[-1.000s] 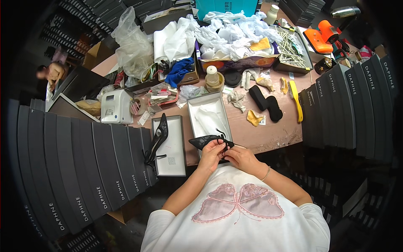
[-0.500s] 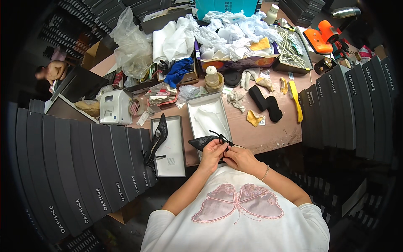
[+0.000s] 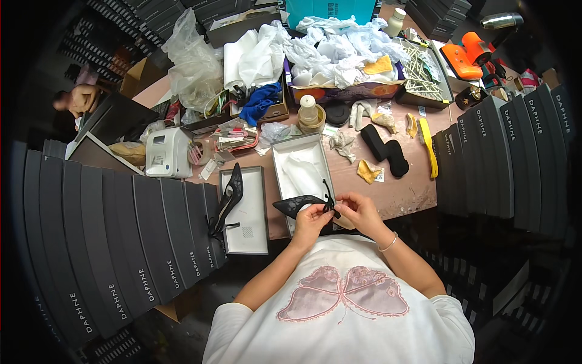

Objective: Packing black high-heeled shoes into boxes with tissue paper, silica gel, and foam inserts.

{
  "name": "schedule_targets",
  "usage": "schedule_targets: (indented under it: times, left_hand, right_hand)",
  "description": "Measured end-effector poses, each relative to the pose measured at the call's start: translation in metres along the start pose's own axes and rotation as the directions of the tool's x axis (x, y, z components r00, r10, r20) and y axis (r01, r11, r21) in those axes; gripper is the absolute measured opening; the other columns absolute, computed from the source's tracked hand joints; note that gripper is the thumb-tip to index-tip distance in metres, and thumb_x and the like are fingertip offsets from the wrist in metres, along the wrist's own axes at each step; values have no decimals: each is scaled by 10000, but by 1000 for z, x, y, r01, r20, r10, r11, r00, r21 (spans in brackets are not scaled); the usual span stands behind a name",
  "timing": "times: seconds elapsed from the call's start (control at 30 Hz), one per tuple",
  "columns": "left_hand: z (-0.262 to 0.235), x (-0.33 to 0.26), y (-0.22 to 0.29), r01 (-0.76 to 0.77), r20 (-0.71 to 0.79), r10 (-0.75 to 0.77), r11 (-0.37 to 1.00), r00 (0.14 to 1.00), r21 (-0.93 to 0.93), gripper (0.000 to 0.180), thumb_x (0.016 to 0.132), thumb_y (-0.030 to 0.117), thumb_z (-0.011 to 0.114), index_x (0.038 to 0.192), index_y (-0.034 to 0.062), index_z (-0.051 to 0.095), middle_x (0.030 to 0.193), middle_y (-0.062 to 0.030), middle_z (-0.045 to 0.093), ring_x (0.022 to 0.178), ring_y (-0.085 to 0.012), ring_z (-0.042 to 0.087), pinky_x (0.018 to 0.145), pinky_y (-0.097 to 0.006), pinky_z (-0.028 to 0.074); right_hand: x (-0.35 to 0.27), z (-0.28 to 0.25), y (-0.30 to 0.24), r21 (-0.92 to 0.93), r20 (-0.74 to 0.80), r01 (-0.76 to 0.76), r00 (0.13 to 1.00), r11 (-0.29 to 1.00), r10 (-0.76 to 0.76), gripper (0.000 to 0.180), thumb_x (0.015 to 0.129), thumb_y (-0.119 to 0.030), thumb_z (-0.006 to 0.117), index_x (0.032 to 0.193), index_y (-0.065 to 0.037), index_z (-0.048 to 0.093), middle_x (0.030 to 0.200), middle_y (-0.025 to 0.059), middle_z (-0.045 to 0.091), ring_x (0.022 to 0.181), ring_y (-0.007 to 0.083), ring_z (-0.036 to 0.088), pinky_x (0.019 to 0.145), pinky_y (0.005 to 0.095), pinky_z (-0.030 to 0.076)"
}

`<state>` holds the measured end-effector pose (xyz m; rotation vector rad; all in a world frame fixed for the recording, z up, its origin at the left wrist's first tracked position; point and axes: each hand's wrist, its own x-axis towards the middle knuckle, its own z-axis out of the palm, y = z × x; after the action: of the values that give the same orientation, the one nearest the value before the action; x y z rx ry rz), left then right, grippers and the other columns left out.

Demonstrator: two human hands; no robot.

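Note:
A black pointed lace shoe (image 3: pixel 296 205) lies over the near end of an open shoe box (image 3: pixel 297 147), its toe toward the left. My left hand (image 3: pixel 311 224) pinches the thin black ties (image 3: pixel 328 195) at the shoe's ankle part. From the right, my right hand (image 3: pixel 362 213) has its thumb and finger closed on the same ties, close to the left fingertips. Fingers partly hide the knot and the heel. The matching black shoe (image 3: pixel 228 197) rests on its side in a shallow grey box lid (image 3: pixel 253 203) at the left. White tissue paper (image 3: pixel 302 173) lines the open box.
Rows of dark shoe boxes (image 3: pixel 121 242) wall the left, with more boxes (image 3: pixel 485 151) at the right. Behind stand a white label printer (image 3: pixel 167 153), a carton of crumpled paper (image 3: pixel 339 94) and a bottle (image 3: pixel 307 109). Black pads (image 3: pixel 383 150) lie right. Another person (image 3: pixel 82 100) sits far left.
My right hand has moved slightly up and right, away from the left fingers. The ties now stand more upright between my hands. The shoe stays nearly in place.

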<state>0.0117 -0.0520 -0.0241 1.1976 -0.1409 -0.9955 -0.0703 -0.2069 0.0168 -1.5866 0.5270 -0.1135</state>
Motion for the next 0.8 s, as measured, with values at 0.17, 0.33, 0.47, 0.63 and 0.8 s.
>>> schedule_targets:
  times: [0.17, 0.33, 0.47, 0.63, 0.8]
  left_hand:
    - [2, -4, -1, -33, 19, 32, 996, 999, 82, 158, 888, 7, 616, 1039, -41, 620, 940, -48, 656, 824, -83, 617, 770, -206, 504]
    - [5, -9, 5, -47, -31, 58, 957, 998, 287, 152, 887, 8, 611, 1027, -46, 637, 887, -42, 661, 784, -71, 607, 724, -199, 496]
    - [14, -13, 16, -111, -16, 142, 835, 990, 539, 149, 858, 10, 628, 998, -30, 656, 827, -56, 672, 738, -75, 609, 668, -211, 485]
    - [17, -11, 16, -121, -9, 147, 848, 989, 516, 169, 829, 20, 652, 992, -26, 660, 818, -88, 686, 733, -104, 641, 668, -240, 501]
    - [11, -6, 3, -80, -40, 108, 895, 993, 438, 183, 816, 21, 670, 990, -33, 660, 807, -96, 689, 727, -101, 642, 663, -239, 501]
  right_hand:
    - [3, 6, 12, 53, 70, -188, 980, 981, 184, 156, 841, -79, 674, 940, 21, 608, 736, -25, 552, 665, 45, 496, 567, 201, 412]
    - [-1, -2, -19, -359, -25, 229, 967, 905, -254, 223, 793, -20, 657, 1011, -37, 615, 961, 99, 601, 806, 167, 578, 665, 251, 458]
    - [13, -9, -43, -692, 375, 542, 835, 478, -404, 268, 810, -171, 652, 1067, -94, 658, 1273, 176, 483, 1149, 316, 502, 967, 489, 378]
    - [21, -10, -34, -723, 497, 551, 834, 417, -240, 154, 758, -187, 646, 855, -75, 684, 1123, 102, 588, 1167, 275, 494, 1065, 597, 237]
    - [22, -7, -34, -705, 553, 648, 757, 289, -349, 128, 708, -173, 642, 799, -84, 663, 988, 58, 598, 1109, 238, 524, 1075, 598, 227]
